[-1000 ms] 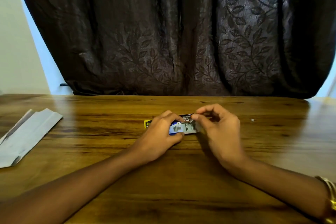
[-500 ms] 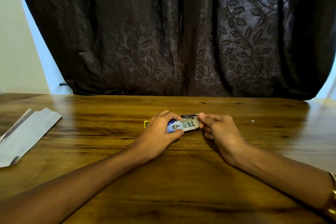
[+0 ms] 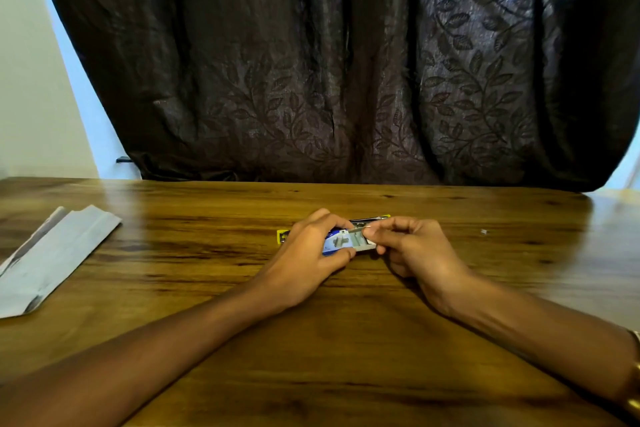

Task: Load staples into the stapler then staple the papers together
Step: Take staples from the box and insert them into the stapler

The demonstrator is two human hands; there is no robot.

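A small blue staple box (image 3: pixel 335 243) sits just above the wooden table (image 3: pixel 311 340) at its middle. My left hand (image 3: pixel 306 262) grips the box from the left, fingers curled over its top and thumb under its near edge. My right hand (image 3: pixel 417 253) pinches the grey inner tray (image 3: pixel 360 240) that sticks out of the box's right end. The yellow and black stapler (image 3: pixel 282 236) lies on the table right behind the box, mostly hidden by both hands. The folded white papers (image 3: pixel 52 256) lie at the far left.
A tiny bright scrap (image 3: pixel 483 231) lies on the table right of my hands. A dark leaf-patterned curtain (image 3: pixel 329 62) hangs behind the table's far edge. A gold bangle (image 3: pixel 635 371) is on my right wrist.
My right hand dropped from above the box's right end, curled in, and now pinches the grey tray there. My left hand kept its grip; the box stayed in place.
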